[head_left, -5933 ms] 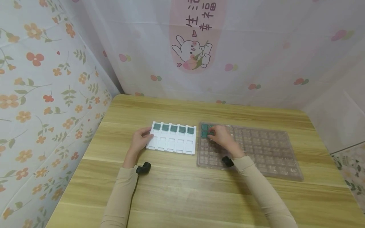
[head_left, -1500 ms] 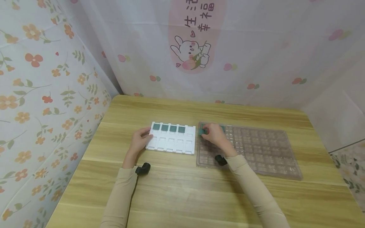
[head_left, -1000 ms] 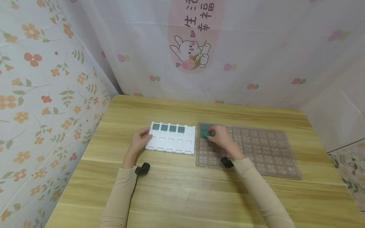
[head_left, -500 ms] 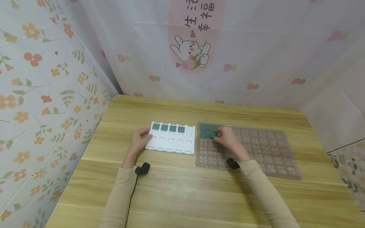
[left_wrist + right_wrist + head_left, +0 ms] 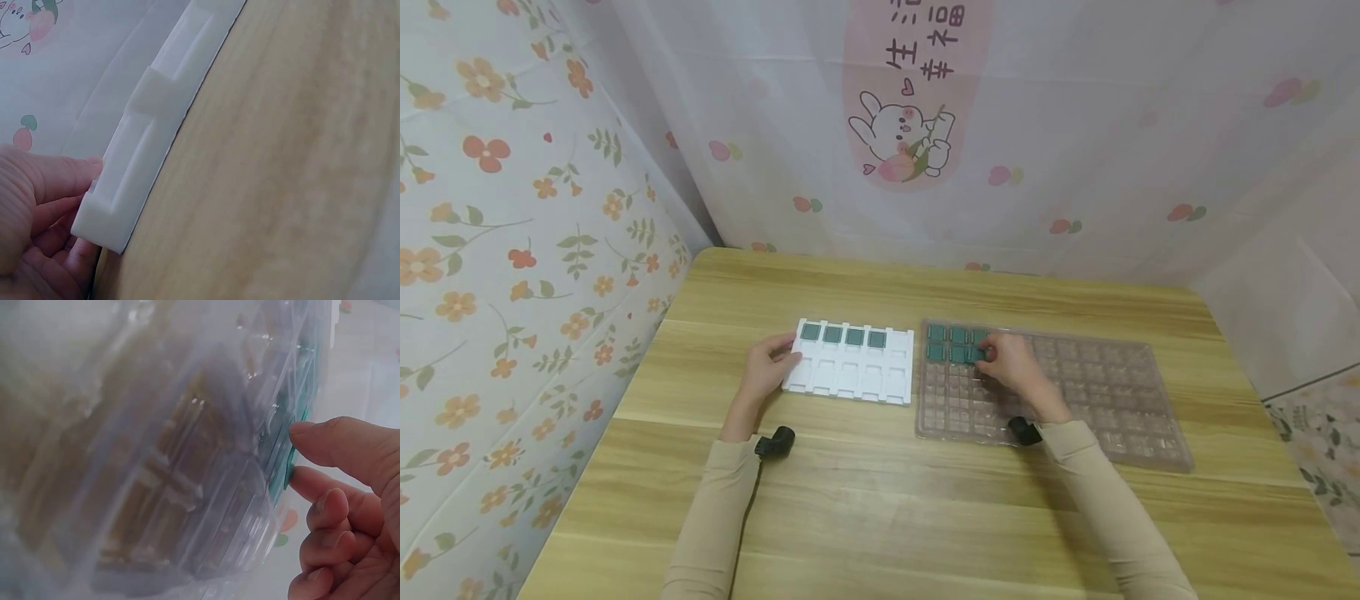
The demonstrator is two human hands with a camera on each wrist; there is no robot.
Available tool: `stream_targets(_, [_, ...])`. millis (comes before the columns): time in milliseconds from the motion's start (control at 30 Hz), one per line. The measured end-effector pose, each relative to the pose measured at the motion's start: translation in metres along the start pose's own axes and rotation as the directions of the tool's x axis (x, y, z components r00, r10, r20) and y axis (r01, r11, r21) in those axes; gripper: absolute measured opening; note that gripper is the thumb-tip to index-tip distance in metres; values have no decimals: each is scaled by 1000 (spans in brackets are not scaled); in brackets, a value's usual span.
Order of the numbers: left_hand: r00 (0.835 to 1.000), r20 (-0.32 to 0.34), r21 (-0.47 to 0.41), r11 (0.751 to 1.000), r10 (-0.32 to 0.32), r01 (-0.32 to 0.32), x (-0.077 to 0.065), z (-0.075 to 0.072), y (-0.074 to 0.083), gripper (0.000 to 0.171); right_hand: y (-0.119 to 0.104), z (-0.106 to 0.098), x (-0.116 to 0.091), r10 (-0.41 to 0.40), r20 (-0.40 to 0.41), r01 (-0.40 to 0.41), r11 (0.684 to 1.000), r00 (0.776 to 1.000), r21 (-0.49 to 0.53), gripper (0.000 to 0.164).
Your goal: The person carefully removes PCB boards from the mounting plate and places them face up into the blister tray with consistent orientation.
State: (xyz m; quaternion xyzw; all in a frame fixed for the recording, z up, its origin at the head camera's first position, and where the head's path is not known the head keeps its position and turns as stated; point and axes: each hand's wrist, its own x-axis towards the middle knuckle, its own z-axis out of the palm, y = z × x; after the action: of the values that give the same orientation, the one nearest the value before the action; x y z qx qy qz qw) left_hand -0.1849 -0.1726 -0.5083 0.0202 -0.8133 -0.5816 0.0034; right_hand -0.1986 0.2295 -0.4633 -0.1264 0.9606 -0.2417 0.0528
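white, matt and stiff, the small tray point(image 5: 839, 393) is an oblong with square-notched edges and shallow moulded pockets in two rows. clear plastic, glossy and faintly brownish, makes the larger tray point(image 5: 1097, 375) just beside it, a long slab ridged into a grid of little cells that catch the light. both lie on the desk point(image 5: 880, 508), whose surface is yellowish wood grain in broad streaks. beige sleeves point(image 5: 711, 508) reach in over it, and behind hangs a smooth pale cloth point(image 5: 1075, 125) printed with fruit and a rabbit.

the small tray holds four flat dark green squares point(image 5: 854, 337), side by side in its far row from the left end. the larger tray carries more green squares point(image 5: 936, 332) at its left end: three along the far row and two in the row below.

the left hand point(image 5: 765, 367) grips the small tray by its left edge, thumb against the rim. the right hand point(image 5: 1011, 367) pinches one green piece point(image 5: 975, 355) between thumb and forefinger, its other fingers curled. that piece is at the third column of the larger tray's second row; whether it sits fully in the cell i cannot tell.
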Motion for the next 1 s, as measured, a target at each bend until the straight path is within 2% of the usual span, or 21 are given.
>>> stream_targets(233, [1000,-1,-6,1000,10,-10,0,0,1,39,3,-2,0,0,8,0,1000,1000,-28,26])
stream_targets(433, [1000,-7,2,1000,23,-23,0,0,1,39,5,-5,0,26,43,-26,1000,999,-6,26])
stream_targets(800, [1000,-2,5,1000,16,-16,0,0,-1,40,8,-8,1,-3,72,3,1000,997,-2,25])
stream_targets(867, [1000,2,10,1000,16,-16,-4,-1,6,40,8,-9,1,0,75,1,1000,997,-7,25])
stream_targets(1000, [1000,4,25,1000,9,-9,-3,-1,6,40,7,-10,1,-8,69,9,1000,998,-12,24])
